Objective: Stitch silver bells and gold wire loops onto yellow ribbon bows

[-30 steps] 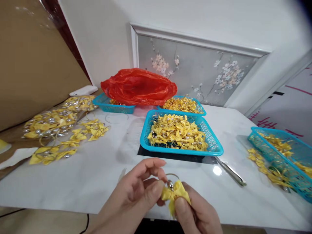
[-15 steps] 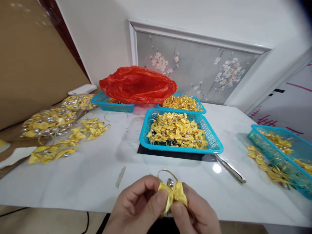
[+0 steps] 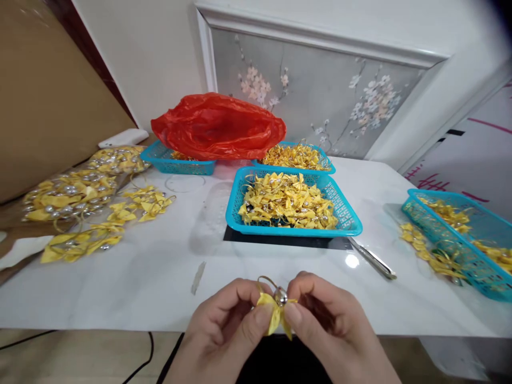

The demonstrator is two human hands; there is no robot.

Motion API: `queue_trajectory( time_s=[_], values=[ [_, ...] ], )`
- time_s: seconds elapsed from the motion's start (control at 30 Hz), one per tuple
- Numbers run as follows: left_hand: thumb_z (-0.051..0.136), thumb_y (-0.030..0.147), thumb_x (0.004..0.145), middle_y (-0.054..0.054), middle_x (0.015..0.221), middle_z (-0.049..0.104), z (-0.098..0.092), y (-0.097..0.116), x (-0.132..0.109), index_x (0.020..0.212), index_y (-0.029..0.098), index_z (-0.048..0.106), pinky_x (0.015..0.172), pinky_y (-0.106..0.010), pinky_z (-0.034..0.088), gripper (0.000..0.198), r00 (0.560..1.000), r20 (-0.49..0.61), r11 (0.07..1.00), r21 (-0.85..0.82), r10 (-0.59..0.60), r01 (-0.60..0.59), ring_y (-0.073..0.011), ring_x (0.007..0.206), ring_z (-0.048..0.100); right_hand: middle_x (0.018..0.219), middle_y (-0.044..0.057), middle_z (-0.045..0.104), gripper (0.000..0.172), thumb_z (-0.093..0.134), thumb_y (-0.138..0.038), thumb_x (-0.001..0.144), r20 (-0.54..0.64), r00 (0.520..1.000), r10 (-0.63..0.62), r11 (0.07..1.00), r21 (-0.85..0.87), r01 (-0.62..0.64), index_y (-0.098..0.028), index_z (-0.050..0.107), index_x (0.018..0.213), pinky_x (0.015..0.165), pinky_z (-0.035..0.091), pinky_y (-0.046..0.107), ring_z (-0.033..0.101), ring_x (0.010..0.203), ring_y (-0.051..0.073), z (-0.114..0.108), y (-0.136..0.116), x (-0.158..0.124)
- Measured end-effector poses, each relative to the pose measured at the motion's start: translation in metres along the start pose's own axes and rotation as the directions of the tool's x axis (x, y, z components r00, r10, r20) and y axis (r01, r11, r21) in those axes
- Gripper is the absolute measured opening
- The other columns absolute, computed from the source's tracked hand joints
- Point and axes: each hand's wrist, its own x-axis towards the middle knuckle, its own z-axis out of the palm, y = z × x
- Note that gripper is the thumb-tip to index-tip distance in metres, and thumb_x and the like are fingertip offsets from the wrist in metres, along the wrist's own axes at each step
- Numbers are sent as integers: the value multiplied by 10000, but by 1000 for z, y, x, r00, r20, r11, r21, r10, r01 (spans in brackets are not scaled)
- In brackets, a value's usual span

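Note:
A small yellow ribbon bow [image 3: 275,313] with a silver bell and a thin gold wire loop is held between both my hands at the near table edge. My left hand [image 3: 224,333] pinches its left side with thumb and fingers closed. My right hand [image 3: 332,328] pinches the right side by the bell, fingers curled. Straight behind them a blue basket [image 3: 352,226] is full of the same yellow bows.
Loose bows [image 3: 108,221] and bagged ones [image 3: 64,194] lie at the left. A red plastic bag [image 3: 218,128] covers a basket at the back, beside another basket of bows [image 3: 296,156]. A further blue basket [image 3: 460,234] stands right. Metal scissors or tongs [image 3: 372,260] lie by the middle basket.
Both hands drew closer together on the bow and the bow now looks crumpled between the thumbs. The view tilted down slightly.

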Motion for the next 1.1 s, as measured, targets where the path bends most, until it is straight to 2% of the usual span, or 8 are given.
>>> queue_trajectory(
  time_s=[0.17, 0.5, 0.6, 0.7, 0.8, 0.93, 1.0, 1.1],
  values=[
    [771, 380, 787, 21, 652, 581, -2, -3, 1, 689, 197, 665, 629, -234, 411, 233, 999, 21, 998, -31, -49, 49, -137, 651, 486, 751, 4, 529, 272, 694, -396, 913, 155, 985, -77, 971, 236, 39, -163, 635, 783, 627, 372, 220, 497, 697, 121, -2, 19, 7],
    [729, 376, 829, 17, 713, 612, -6, 1, -7, 743, 207, 680, 673, -215, 430, 195, 998, -33, 997, 59, -48, 50, -149, 729, 505, 733, -17, 486, 326, 715, -490, 860, 58, 998, 32, 999, 22, -33, -174, 644, 820, 573, 310, 214, 401, 637, 101, -3, 9, -5],
    [701, 402, 848, 11, 726, 627, -9, -1, -8, 765, 211, 667, 663, -217, 430, 211, 999, -34, 988, 153, -22, 27, -153, 727, 519, 732, -14, 494, 187, 678, -384, 878, -55, 994, -96, 983, -161, 86, -198, 670, 873, 546, 338, 220, 429, 616, 109, 1, 8, -8],
    [678, 409, 865, 4, 755, 645, -11, -2, -8, 780, 215, 659, 668, -223, 442, 213, 999, -44, 970, 244, 25, -13, -161, 734, 544, 788, -14, 525, 95, 705, -269, 845, -105, 933, -344, 864, -424, 271, -240, 676, 930, 530, 399, 204, 464, 612, 108, 6, 7, -10],
    [675, 397, 868, 2, 765, 642, -13, -3, -8, 781, 218, 660, 687, -228, 458, 200, 998, -32, 964, 263, 53, -43, -170, 756, 560, 856, -12, 563, 175, 702, -149, 839, 29, 870, -492, 713, -559, 422, -255, 663, 973, 554, 457, 184, 496, 614, 96, 7, 6, -11],
    [674, 399, 868, 3, 764, 638, -13, -3, -10, 791, 215, 656, 700, -228, 464, 200, 999, -33, 993, 117, -21, 25, -170, 770, 550, 909, 19, 586, 267, 543, -7, 911, 238, 796, -557, 628, -506, 591, -220, 665, 1014, 643, 508, 158, 608, 743, 98, -2, 1, -10],
    [681, 381, 867, 5, 757, 643, -13, -2, -10, 775, 212, 661, 712, -220, 466, 194, 999, -30, 996, 84, -32, 35, -163, 770, 548, 926, 22, 589, 266, 547, -18, 918, 250, 803, -542, 630, -512, 584, -226, 661, 1036, 645, 514, 153, 618, 761, 101, -8, -2, -10],
    [695, 361, 863, 13, 742, 653, -12, -1, -11, 755, 214, 676, 710, -204, 466, 184, 1000, -24, 998, 58, -15, 16, -147, 745, 552, 874, -7, 570, 188, 576, -129, 938, 129, 870, -477, 728, -497, 472, -273, 642, 1039, 553, 469, 162, 571, 675, 96, -10, -4, -12]
  ],
)
